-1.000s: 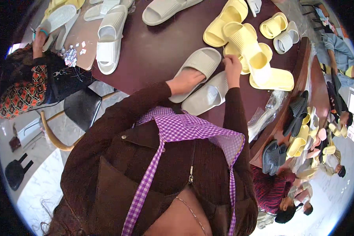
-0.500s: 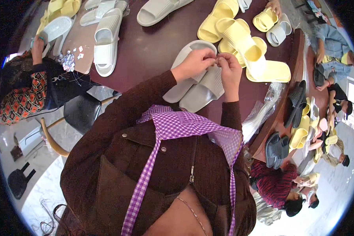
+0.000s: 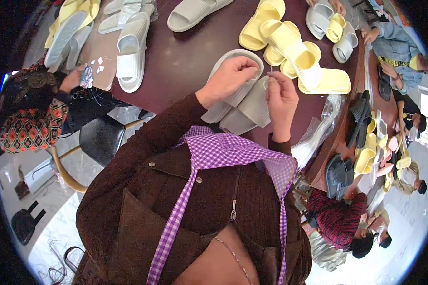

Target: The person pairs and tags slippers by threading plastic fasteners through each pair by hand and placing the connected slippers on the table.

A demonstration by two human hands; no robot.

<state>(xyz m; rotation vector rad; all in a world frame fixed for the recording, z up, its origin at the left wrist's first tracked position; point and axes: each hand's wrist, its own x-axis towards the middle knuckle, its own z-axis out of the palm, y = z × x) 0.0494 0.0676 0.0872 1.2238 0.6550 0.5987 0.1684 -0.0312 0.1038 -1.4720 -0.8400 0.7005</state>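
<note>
The left hand (image 3: 229, 80) is held over the farther part of a pair of grey slippers (image 3: 245, 114), its fingers curled and its thumb and forefinger brought nearly together; whether anything is gripped between them cannot be told. The right hand (image 3: 281, 100) is raised over the right edge of the pair, its other fingers folded in, with thumb and forefinger pinched on a thin pale sliver (image 3: 272, 69). The two hands are kept apart by a narrow gap, and part of the pair is hidden beneath them.

Just right of the pair and beyond it, yellow slippers (image 3: 295, 50) are piled across one another. A clear plastic bag (image 3: 329, 118), crumpled and shiny, is seen to its right. Well to its left a white slipper (image 3: 131, 59) is laid, and beyond the pair a single grey slipper (image 3: 195, 13). Far to its right, past the bag, black slippers (image 3: 359, 118) are set down. Far beyond it on the right, another small grey slipper (image 3: 319, 20) is handled by a co-worker.

Ribbed straps and rounded, open toes are shown by the pair. It is borne by a smooth, dark red table (image 3: 183, 61) with a soft gloss.
</note>
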